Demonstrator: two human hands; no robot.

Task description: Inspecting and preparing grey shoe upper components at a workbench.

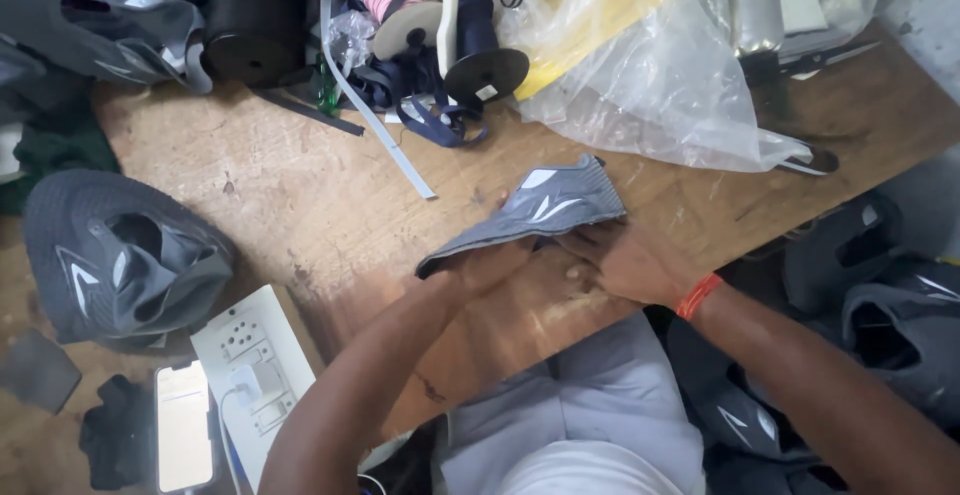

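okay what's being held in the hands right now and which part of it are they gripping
A grey shoe upper with white stripes, pressed against the wooden table. The left hand grips its lower left edge; the right hand holds its lower right edge.

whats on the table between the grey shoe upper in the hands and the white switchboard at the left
In the head view, only bare, scuffed wood of the table lies between the grey shoe upper and the white switchboard.
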